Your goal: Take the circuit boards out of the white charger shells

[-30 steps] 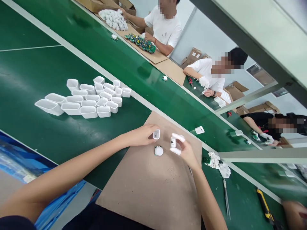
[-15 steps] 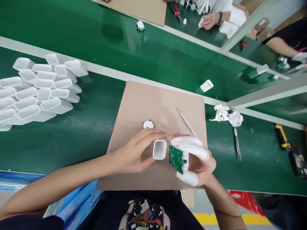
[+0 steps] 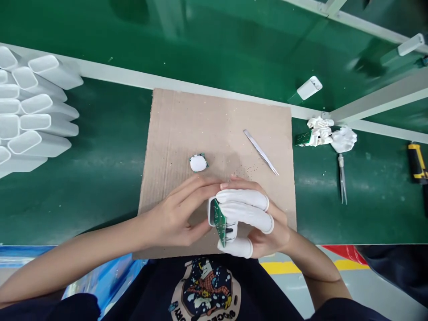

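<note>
My left hand (image 3: 179, 214) is closed around a small white plastic shell (image 3: 211, 209), its open end facing right. My right hand (image 3: 257, 223), with white finger cots on several fingers, pinches a small green circuit board (image 3: 220, 221) and holds it at the mouth of the shell. Both hands meet over the near edge of a brown cardboard sheet (image 3: 207, 120). A small white round part with a green rim (image 3: 198, 162) lies on the cardboard just beyond my left fingers.
Metal tweezers (image 3: 261, 152) lie on the cardboard. A stack of empty white shells (image 3: 33, 111) sits at left on the green table. At right are a crumpled white glove pile (image 3: 329, 133), another pair of tweezers (image 3: 341, 178), a lone shell (image 3: 309, 87) and a yellow-handled tool (image 3: 415, 162).
The view has tilted down, so the co-workers are out of frame. My hands have come together nearer my body, and the circuit board has reached the shell's mouth.
</note>
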`<state>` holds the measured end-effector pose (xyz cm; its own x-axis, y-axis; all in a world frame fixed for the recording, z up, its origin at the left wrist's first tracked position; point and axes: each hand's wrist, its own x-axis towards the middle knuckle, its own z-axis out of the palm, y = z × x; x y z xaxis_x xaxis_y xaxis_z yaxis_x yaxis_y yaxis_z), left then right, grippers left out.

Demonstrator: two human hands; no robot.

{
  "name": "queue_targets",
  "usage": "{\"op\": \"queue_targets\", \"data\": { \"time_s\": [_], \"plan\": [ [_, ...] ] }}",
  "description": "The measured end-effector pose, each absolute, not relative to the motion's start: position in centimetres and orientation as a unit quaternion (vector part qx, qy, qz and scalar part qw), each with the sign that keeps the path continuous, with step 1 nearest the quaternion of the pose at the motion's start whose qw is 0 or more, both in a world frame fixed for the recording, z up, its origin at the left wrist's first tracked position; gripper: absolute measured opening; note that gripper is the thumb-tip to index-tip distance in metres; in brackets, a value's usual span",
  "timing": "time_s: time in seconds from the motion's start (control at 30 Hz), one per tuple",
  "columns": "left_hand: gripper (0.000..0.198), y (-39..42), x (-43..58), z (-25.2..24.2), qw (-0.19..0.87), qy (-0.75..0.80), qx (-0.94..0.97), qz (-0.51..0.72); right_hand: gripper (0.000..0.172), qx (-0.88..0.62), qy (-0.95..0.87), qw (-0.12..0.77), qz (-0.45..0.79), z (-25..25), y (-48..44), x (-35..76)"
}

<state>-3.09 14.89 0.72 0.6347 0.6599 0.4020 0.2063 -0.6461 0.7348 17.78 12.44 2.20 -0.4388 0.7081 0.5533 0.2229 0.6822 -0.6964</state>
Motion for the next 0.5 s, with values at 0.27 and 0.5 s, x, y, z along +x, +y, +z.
{"op": "queue_targets", "data": {
  "time_s": [0.27,0.5],
  "plan": [
    [0.057,14.8,-3.08,0.92,0.339,0.259,0.838,0.339,0.052,-0.291,-0.8,0.458,0.257,2.06,12.62,17.28],
    [0.054,14.91,-2.96,0.81,0.35,0.256,0.836,0.337,0.044,-0.283,-0.8,0.465,0.251,2.13,12.71,17.2]
  ]
}}
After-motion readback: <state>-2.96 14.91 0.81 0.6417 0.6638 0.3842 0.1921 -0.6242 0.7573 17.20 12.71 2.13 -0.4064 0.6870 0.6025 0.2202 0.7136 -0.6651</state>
